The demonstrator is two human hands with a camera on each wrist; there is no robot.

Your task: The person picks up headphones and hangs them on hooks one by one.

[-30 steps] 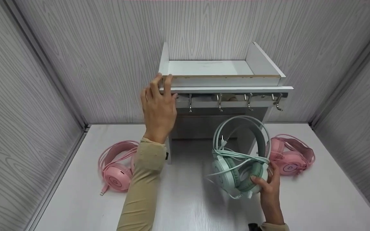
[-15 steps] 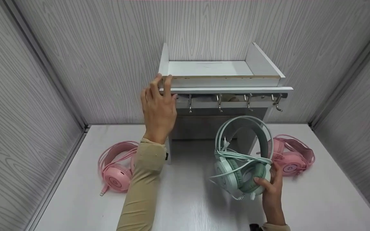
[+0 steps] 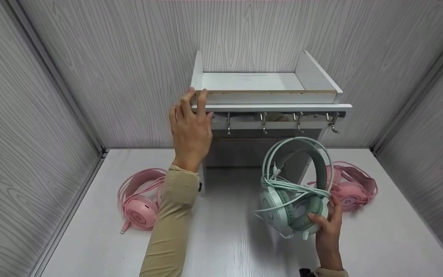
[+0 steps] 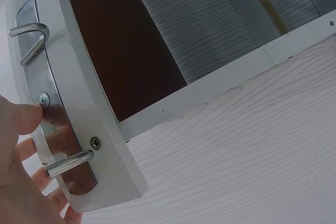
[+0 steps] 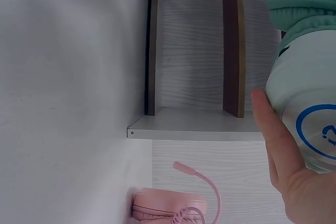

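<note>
A white shelf unit (image 3: 271, 98) with a row of metal hooks (image 3: 264, 124) stands at the back. My left hand (image 3: 191, 134) grips its front left corner, fingertips over the upper edge. In the left wrist view, the thumb of that hand (image 4: 18, 166) presses the shiny hook plate (image 4: 63, 135) beside a hook. Mint green headphones (image 3: 277, 207), their cable wound around them, are held off the table in front of the unit. My right hand (image 3: 328, 232) grips their right ear cup, thumb on the green cushion. The right wrist view shows its fingers against the ear cup (image 5: 310, 72).
Pink headphones (image 3: 140, 212) lie on the white table left of the unit, partly behind my left sleeve (image 3: 171, 231). Another pink pair (image 3: 350, 192) lies at the right, behind the mint headphones. Grey wood-grain walls (image 3: 417, 115) enclose the table at the sides and back.
My right hand has carried the mint headphones slightly to the right, below the hooks. My left hand has stayed on the shelf corner.
</note>
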